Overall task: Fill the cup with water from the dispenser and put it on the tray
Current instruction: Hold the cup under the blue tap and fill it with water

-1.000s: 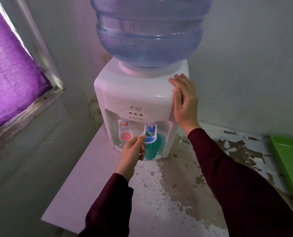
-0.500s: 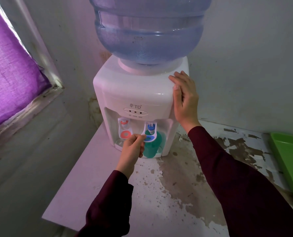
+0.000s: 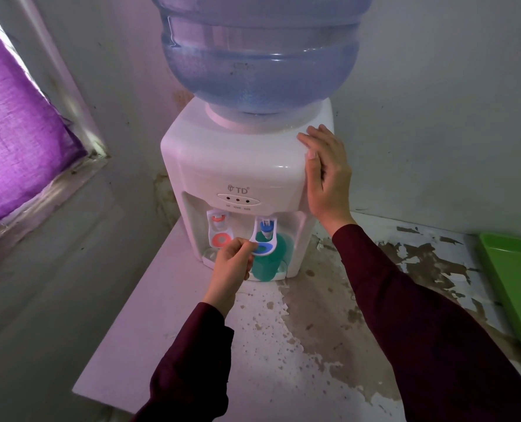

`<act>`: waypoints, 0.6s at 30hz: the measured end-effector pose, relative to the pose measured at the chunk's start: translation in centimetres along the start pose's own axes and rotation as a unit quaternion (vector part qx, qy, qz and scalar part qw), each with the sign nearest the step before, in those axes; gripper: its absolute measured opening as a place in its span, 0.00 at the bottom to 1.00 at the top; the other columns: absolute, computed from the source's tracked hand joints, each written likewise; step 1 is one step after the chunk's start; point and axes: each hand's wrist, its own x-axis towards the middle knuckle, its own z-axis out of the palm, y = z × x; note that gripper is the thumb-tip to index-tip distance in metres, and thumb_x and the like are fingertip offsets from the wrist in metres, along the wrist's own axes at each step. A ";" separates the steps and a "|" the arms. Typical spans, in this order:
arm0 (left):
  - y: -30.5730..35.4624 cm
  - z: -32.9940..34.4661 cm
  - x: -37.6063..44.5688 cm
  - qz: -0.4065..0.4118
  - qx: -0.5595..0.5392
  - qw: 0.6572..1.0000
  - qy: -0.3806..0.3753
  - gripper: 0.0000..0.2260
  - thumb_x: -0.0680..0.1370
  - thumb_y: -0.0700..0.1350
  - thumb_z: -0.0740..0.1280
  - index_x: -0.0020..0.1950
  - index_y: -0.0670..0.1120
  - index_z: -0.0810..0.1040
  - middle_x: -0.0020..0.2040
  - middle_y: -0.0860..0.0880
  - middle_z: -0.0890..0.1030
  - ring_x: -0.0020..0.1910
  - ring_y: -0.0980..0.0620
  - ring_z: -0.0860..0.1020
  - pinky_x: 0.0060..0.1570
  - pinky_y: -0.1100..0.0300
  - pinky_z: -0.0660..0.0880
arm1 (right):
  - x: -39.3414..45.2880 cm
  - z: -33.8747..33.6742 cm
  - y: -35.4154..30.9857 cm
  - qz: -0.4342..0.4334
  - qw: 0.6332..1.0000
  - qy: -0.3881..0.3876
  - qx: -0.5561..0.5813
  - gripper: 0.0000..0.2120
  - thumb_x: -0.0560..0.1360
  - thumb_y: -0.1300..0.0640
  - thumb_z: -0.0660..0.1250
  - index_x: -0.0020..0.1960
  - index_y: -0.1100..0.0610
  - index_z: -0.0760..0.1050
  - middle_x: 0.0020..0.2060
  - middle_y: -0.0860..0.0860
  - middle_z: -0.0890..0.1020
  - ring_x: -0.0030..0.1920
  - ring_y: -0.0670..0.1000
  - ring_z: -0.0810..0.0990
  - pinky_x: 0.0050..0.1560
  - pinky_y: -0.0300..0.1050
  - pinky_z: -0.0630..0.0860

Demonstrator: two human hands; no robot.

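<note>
A white tabletop water dispenser (image 3: 241, 166) with a big blue bottle (image 3: 259, 53) stands at the back of the table. A green cup (image 3: 268, 263) sits upright in its bay under the blue tap lever (image 3: 264, 240). My left hand (image 3: 233, 264) pinches the left edge of that blue lever, partly covering the cup. My right hand (image 3: 327, 175) lies flat with fingers spread against the dispenser's upper right corner. A green tray (image 3: 518, 293) lies at the right edge.
A red tap lever (image 3: 219, 233) hangs left of the blue one. The white table (image 3: 329, 330) has peeled, stained paint. A wall stands close behind, and a window with a purple curtain (image 3: 18, 141) is to the left.
Both hands stay where they were, the left on the blue lever and the right on the dispenser. Only the view has shifted slightly.
</note>
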 end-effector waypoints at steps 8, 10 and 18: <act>-0.4 0.0 0.2 0.026 0.052 0.998 0.014 0.10 0.76 0.42 0.65 0.45 0.34 0.78 0.31 0.49 0.71 0.31 0.55 0.66 0.34 0.63 0.65 | 0.0 -0.2 -0.1 0.000 1.000 -0.002 -0.003 0.18 0.79 0.56 0.54 0.60 0.62 0.77 0.60 0.59 0.79 0.67 0.56 0.71 0.68 0.56 0.69; -0.9 0.0 0.2 0.034 0.077 0.996 0.013 0.11 0.76 0.43 0.66 0.44 0.34 0.78 0.32 0.47 0.72 0.31 0.54 0.66 0.35 0.62 0.65 | 0.0 -0.2 -0.2 0.001 1.000 -0.001 -0.003 0.18 0.79 0.56 0.54 0.60 0.62 0.77 0.60 0.59 0.79 0.67 0.56 0.71 0.68 0.56 0.70; -3.1 0.7 3.4 0.110 0.215 0.967 0.084 0.06 0.74 0.44 0.69 0.40 0.42 0.80 0.32 0.44 0.76 0.33 0.49 0.71 0.35 0.54 0.71 | -0.2 -0.2 -0.4 0.000 1.000 -0.014 -0.002 0.18 0.80 0.56 0.53 0.60 0.62 0.77 0.60 0.59 0.79 0.68 0.56 0.71 0.68 0.56 0.69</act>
